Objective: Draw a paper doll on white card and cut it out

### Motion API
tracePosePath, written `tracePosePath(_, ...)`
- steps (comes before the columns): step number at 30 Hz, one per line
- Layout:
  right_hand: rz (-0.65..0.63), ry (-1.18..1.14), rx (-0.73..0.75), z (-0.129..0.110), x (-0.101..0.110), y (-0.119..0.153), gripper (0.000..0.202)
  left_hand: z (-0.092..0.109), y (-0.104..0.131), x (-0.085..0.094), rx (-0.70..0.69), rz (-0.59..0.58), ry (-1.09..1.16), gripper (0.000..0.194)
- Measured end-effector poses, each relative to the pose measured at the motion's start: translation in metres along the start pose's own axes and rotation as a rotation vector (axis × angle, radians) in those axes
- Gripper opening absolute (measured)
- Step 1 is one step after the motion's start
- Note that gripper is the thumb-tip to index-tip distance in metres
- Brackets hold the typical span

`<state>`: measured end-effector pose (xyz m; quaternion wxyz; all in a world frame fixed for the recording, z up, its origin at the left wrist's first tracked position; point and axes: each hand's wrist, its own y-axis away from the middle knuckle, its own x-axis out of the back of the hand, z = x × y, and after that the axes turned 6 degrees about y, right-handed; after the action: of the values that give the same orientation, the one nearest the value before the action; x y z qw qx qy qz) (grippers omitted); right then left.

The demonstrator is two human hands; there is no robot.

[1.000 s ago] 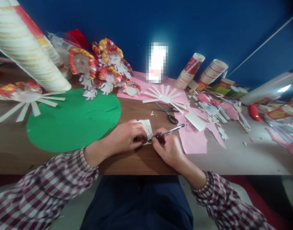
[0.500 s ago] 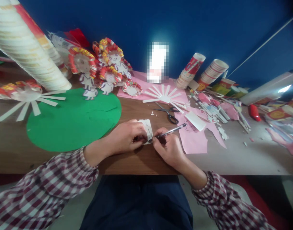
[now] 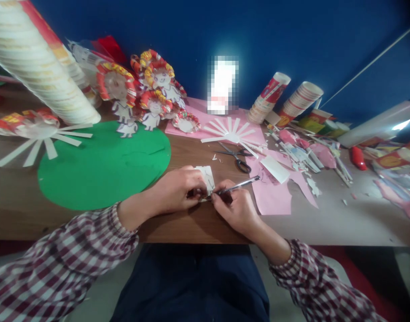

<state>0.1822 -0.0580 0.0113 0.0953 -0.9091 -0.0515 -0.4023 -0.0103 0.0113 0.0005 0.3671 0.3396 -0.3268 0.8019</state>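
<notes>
My right hand (image 3: 234, 203) grips a pen (image 3: 243, 182), its tip down at a small white paper piece (image 3: 206, 175) that bears dark drawn lines. From the other side my left hand (image 3: 183, 190) pinches the same paper with its fingertips, hiding the lower left part. Just beyond the paper lie black-handled scissors (image 3: 241, 158). To the left a green paper oval (image 3: 104, 172) rests on the table, and pink paper (image 3: 272, 197) lies right of the pen.
Paper dolls with red and yellow rings (image 3: 154, 107) stand at the back left, beside a tall leaning cup stack (image 3: 57, 80). A cut-open paper cup (image 3: 232, 135) with splayed strips lies behind the scissors. Shorter cup stacks (image 3: 270, 96) and scraps (image 3: 302, 154) fill the right.
The pen tip has shifted very slightly at the paper's lower edge. Both hands otherwise keep their places, and the whole view has moved a little.
</notes>
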Motion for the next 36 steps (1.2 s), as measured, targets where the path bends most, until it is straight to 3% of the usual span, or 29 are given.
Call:
tracePosePath(30,0.032,-0.06,-0.08,-0.0018,0.001,-0.0005,0.006,0.0036,-0.001,0.0017,0.022,-0.018,0.008,0.015)
tracePosePath(36,0.012,-0.048,-0.031,0.0,0.0014,-0.0007,0.007,0.0054,-0.0006,0.0023,0.052,0.005,-0.012,0.012)
